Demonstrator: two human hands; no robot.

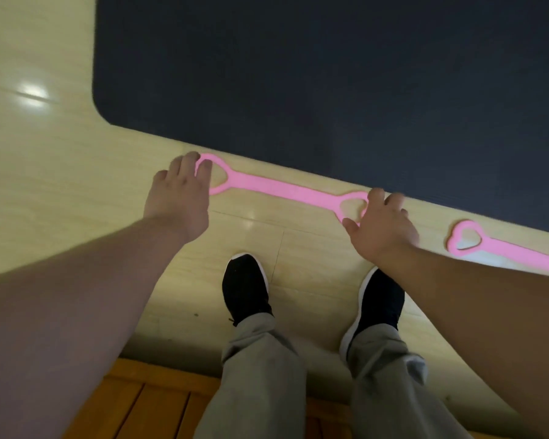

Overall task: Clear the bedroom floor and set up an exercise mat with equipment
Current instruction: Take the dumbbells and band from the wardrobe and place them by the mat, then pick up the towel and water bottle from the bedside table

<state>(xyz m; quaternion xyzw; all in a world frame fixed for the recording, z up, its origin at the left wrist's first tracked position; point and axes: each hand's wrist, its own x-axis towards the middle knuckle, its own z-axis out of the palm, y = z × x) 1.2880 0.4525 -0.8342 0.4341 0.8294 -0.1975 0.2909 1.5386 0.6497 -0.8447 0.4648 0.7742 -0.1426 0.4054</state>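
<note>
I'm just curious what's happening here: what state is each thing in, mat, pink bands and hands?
Dark navy foam exercise mat: unrolled, flat on the floor.
Pink rubber stretch band with heart-shaped loops: lying straight on the floor beside the mat's edge.
Second pink band: flat on the floor, partly out of frame.
Left hand: fingers straight, touching the first band's left loop.
Right hand: fingers spread, resting on its right loop.

Dark exercise mat, matt, finely grained like foam, pink stretch band and second pink band, smooth and rubbery, pale wood-grain floor, glossy with glare, orange slatted wood, black knit cloth shoes, grey cloth trousers.
</note>
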